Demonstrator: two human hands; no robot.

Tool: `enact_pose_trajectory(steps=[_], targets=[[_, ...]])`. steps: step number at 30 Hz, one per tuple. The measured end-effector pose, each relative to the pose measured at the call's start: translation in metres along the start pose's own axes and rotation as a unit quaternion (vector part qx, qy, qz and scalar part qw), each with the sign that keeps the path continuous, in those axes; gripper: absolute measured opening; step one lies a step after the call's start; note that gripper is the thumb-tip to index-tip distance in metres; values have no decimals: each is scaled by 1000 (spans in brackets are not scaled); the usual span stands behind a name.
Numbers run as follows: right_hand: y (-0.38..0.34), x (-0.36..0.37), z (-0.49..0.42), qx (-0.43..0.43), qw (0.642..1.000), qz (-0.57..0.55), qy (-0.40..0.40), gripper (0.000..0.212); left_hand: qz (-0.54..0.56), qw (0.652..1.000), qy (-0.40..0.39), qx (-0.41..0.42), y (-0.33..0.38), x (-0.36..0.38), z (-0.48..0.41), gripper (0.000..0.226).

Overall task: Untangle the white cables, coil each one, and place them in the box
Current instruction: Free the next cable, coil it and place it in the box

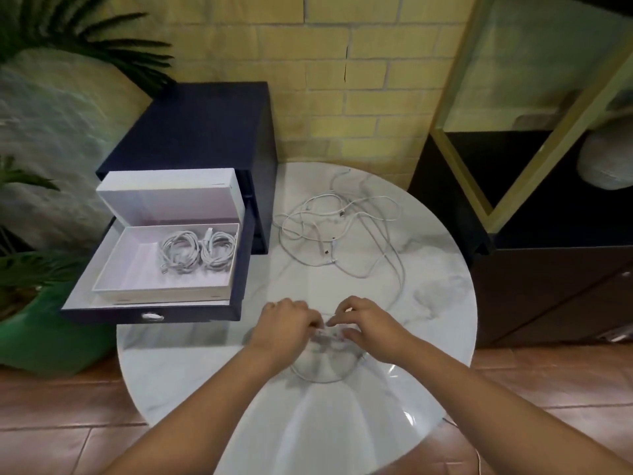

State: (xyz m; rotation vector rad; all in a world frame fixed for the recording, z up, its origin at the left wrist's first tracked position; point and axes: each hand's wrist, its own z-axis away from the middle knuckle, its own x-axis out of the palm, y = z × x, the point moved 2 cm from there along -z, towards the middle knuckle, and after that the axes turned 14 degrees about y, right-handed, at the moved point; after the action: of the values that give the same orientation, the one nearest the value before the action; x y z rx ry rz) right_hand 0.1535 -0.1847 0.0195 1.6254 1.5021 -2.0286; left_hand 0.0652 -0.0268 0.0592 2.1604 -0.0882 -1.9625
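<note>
- The left hand [287,322] is seen with its fingers curled, and a white cable [328,334] is pinched at the fingertips.
- The right hand [368,323] is curled likewise, with the same cable pinched between thumb and fingers.
- The two hands are held just beside each other over the near middle of the marble table [205,358].
- A loop of the held cable is hung below the hands, close to the tabletop; whether it touches cannot be told.
- One strand is led from the right hand toward the tangled cables [342,228], which are spread loose on the far part of the table.
- Two coiled cables [180,252] are laid side by side in the right part of the white box [161,291].
- Its lid [168,197] is stood upright behind it.
- The box is set in the pulled-out drawer [191,315] of a dark cabinet [205,132], just left of the table.
- A green pot [44,337] with a plant is seen at far left.
</note>
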Motion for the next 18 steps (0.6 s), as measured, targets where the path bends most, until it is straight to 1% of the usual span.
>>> enact_pose_trajectory(steps=[3,6,8,10,11,13,15,16,17,18], targets=[[-9,-22,-11,38,997,-67,19,11,34,996,83,4,6,-23,-18,20],[-19,-44,-17,108,981,-159,26,12,98,978,186,-19,9,-35,-30,13],[-27,-54,-20,125,971,-203,21,12,155,959,231,-49,8,-40,-33,11],[-35,-62,-24,133,963,-233,26,13,229,943,219,-97,11,-44,-35,16],[-40,-66,-27,137,959,-246,38,13,273,930,212,-125,12,-47,-36,20],[-48,-71,-32,142,950,-268,73,13,369,883,205,-205,14,-53,-39,29],[-55,-76,-39,135,943,-277,121,13,449,835,168,-269,14,-56,-44,23],[-57,-77,-42,127,944,-272,136,13,480,819,139,-282,16,-57,-45,16],[-61,-79,-46,115,947,-261,145,12,503,811,117,-275,18,-59,-47,12],[-64,-81,-50,102,952,-247,149,12,515,811,108,-254,18,-63,-50,14]])
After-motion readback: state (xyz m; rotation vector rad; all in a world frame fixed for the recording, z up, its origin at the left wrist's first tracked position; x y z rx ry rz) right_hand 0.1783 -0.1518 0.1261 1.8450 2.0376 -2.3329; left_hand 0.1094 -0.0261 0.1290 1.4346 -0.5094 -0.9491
